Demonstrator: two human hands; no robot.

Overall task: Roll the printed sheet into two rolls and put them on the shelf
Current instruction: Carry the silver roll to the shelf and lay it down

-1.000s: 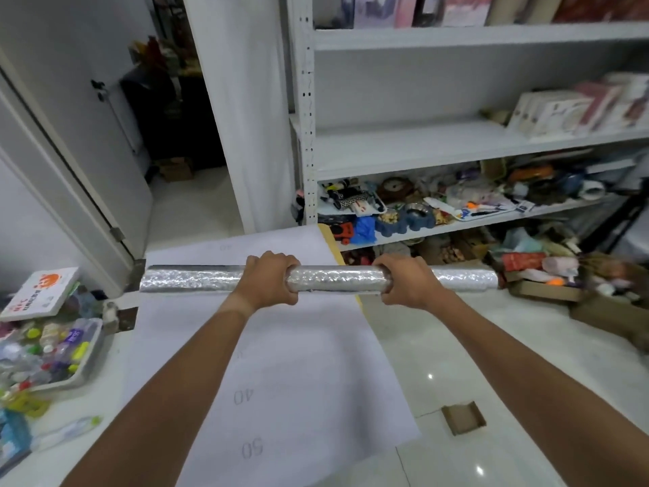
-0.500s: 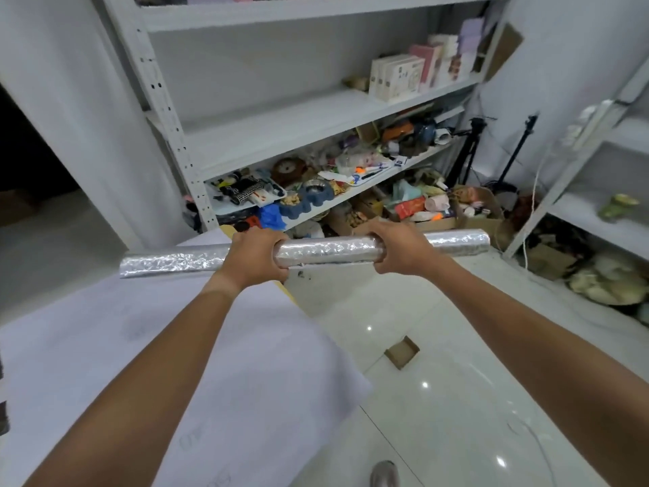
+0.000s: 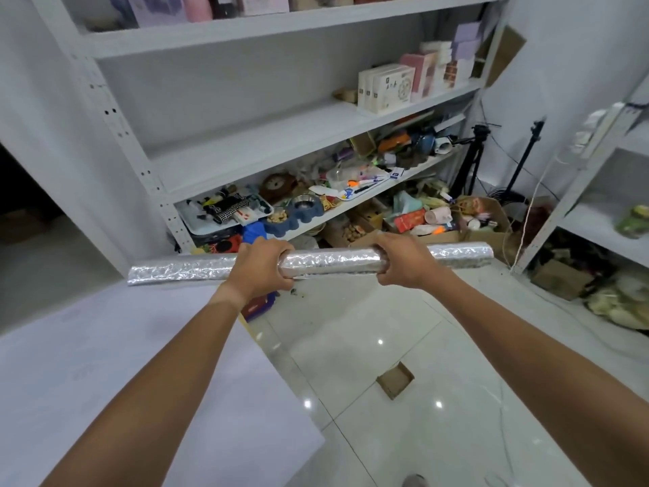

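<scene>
A long silver, crinkled roll [image 3: 330, 263] is held level in the air in front of me. My left hand [image 3: 261, 265] grips it left of the middle and my right hand [image 3: 400, 261] grips it right of the middle. Its ends stick out past both fists. A flat white printed sheet [image 3: 116, 374] lies on the table at lower left, below my left arm. The white shelf unit [image 3: 267, 138] stands straight ahead, its middle board mostly bare on the left side.
Boxes [image 3: 386, 86] stand on the right of the middle shelf board. The lower board [image 3: 351, 205] is crowded with clutter. Cardboard boxes [image 3: 481, 223] and tripods [image 3: 474, 156] fill the corner. A second shelf unit [image 3: 597, 191] stands at right. A small cardboard piece [image 3: 395, 379] lies on the tiled floor.
My view has swung right, away from the table and toward the shelf unit. Both hands keep the same grip on the silver roll, which has come nearer to the shelves.
</scene>
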